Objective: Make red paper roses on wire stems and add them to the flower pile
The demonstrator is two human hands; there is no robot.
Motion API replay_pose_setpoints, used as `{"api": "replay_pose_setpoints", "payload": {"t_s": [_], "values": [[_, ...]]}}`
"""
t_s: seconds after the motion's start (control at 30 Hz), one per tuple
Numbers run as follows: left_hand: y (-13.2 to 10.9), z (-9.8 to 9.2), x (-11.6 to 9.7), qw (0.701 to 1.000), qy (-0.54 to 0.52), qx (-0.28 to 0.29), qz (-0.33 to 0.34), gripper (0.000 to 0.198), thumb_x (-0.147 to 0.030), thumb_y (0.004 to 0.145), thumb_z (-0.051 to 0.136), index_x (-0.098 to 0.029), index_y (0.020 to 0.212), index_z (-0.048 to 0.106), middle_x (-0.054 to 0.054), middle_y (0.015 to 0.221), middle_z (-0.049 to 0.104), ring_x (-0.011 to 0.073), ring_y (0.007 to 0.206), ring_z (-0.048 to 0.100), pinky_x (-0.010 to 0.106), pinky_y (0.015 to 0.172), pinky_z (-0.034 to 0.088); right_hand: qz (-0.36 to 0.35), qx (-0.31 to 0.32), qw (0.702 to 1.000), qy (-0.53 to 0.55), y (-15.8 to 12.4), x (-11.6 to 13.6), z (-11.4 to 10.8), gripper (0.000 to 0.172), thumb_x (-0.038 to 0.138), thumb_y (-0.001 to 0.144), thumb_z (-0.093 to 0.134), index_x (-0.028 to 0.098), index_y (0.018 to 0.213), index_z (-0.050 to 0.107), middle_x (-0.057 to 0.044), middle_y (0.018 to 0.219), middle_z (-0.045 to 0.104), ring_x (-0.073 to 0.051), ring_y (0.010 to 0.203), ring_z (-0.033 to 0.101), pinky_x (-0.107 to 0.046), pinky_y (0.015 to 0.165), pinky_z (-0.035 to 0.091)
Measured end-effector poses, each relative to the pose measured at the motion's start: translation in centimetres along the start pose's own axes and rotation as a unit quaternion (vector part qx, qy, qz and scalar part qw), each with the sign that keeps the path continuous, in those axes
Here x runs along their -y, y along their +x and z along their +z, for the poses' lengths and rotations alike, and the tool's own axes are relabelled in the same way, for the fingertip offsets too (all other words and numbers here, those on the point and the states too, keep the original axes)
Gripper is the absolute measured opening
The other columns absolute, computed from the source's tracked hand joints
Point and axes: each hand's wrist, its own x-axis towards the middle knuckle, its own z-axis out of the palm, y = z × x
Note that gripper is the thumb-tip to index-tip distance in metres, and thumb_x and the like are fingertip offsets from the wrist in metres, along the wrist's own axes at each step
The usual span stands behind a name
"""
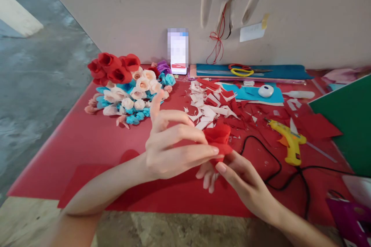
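Note:
Between my hands is a red paper flower [218, 135], its cupped petals facing up. My left hand [174, 142] reaches over from the left and presses its fingers on the near petals, with the index finger raised. My right hand [246, 179] grips the flower's base from below right, thumb and fingers closed around it. Part of the base is hidden behind the fingers. Just beyond lie white and red paper scraps [208, 110]. To the right of my hands rests a yellow glue gun [291, 141] on its side.
Finished paper flowers [139, 94] in red, white, blue and pink lie at the back left. A lit phone [178, 52] leans on the wall. Scissors [242, 71] lie on a blue strip near a white earbud case [266, 91]. A black cord [279, 162] loops across the right side.

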Motion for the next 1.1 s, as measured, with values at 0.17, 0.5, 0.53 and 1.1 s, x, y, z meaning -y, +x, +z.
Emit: {"api": "replay_pose_setpoints", "payload": {"t_s": [0.17,0.5,0.53,1.1], "values": [[-0.1,0.7,0.3,0.992,-0.089,-0.015,-0.093,0.020,-0.042,0.074,0.070,-0.028,0.085,0.063,-0.001,0.071,0.061,0.0174,0.073,0.053,0.040,0.071,0.048,-0.026,0.025,0.996,0.080,-0.3,-0.2,-0.4,0.022,0.028,0.097,0.036,0.015,0.099,0.054,-0.009,0.090,0.065,-0.013,0.071,0.061,-0.030,0.066,0.051],[0.0,0.9,-0.3,0.972,-0.187,0.045,-0.137,0.012,-0.024,0.075,0.071,-0.022,0.079,0.060,-0.001,0.073,0.060,0.0154,0.075,0.052,0.037,0.073,0.042,-0.012,0.080,0.986,0.149,-0.1,-0.8,-0.7,0.026,0.032,0.096,0.038,0.013,0.096,0.056,-0.010,0.090,0.063,-0.014,0.071,0.058,-0.032,0.068,0.048],[0.1,0.9,-0.2,0.969,-0.200,0.053,-0.138,0.012,-0.025,0.075,0.070,-0.023,0.082,0.060,-0.001,0.074,0.060,0.0157,0.076,0.052,0.038,0.074,0.043,-0.007,0.080,0.986,0.147,-0.1,-0.8,-0.7,0.025,0.033,0.095,0.040,0.014,0.096,0.055,-0.010,0.089,0.063,-0.014,0.071,0.058,-0.032,0.068,0.048],[0.6,-0.2,0.1,0.976,-0.165,0.127,-0.069,0.013,-0.024,0.073,0.072,-0.022,0.078,0.060,0.003,0.094,0.057,0.0171,0.090,0.051,0.044,0.094,0.040,0.021,0.069,0.992,0.099,-0.3,-0.3,-0.7,0.023,0.034,0.096,0.038,0.016,0.092,0.052,-0.006,0.082,0.060,-0.012,0.068,0.051,-0.027,0.062,0.041]]}}
